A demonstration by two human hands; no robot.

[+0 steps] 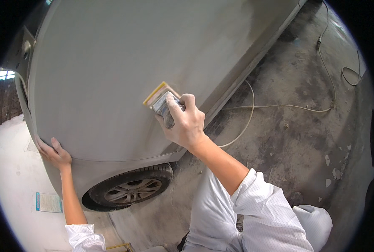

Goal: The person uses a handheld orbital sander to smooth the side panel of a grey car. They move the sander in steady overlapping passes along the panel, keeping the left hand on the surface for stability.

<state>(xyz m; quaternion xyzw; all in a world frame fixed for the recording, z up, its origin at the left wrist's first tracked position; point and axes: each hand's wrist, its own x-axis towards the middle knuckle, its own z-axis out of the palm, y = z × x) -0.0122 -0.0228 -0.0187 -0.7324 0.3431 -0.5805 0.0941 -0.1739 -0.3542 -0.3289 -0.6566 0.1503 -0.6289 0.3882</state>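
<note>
yellow-edged grey sanding block (161, 104), clasped by the curled fingers of the right hand (187, 122), should be kept flat against the matte-grey car panel (98, 84) beneath them; nothing is gripped by the spread left hand (57, 155).

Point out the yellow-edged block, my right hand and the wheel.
Yellow-edged block (161, 106), head view: its grey body.
Right hand (188, 122), head view: its back.
Wheel (132, 193), head view: its spoked centre.

My right sleeve (271, 206) is white with fine, thin stripes, loose and creased, its edge leaving the right forearm (222, 161) bare. My left sleeve (84, 237), also white, bunches into crumpled folds. My white trousers (214, 208) look baggy, and powdery dust coats the fingers of my bare right hand (185, 119).
</note>
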